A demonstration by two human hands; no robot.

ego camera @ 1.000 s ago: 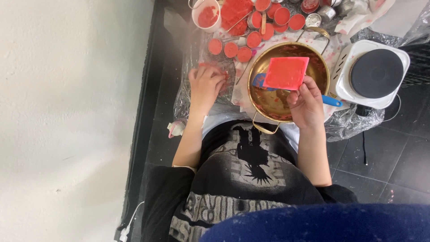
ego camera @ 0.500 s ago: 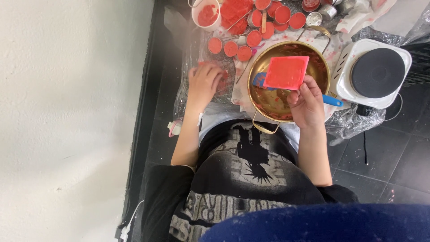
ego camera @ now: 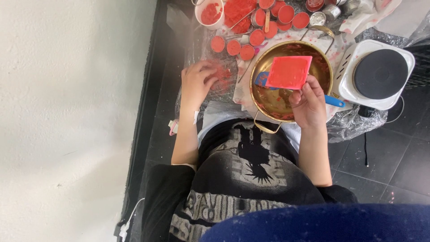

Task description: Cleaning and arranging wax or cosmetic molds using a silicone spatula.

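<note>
Counts: one red slab (ego camera: 289, 72), pinched in right-hand fingers (ego camera: 303, 93). One brass pot (ego camera: 273, 101) under those fingers. One hotplate (ego camera: 378, 74) right of them. One white cup (ego camera: 209, 13) beyond left-hand fingers (ego camera: 207, 77). Red-filled round tins (ego camera: 233, 47): about nine visible, some cut off.

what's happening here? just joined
A person seated on the floor holds a flat red square slab in the right hand over a brass-coloured pot smeared with red; a blue-handled tool lies across the pot. The left hand rests on red-stained plastic sheet. Small round tins of red material sit beyond, and a white hotplate stands beside the pot.
</note>
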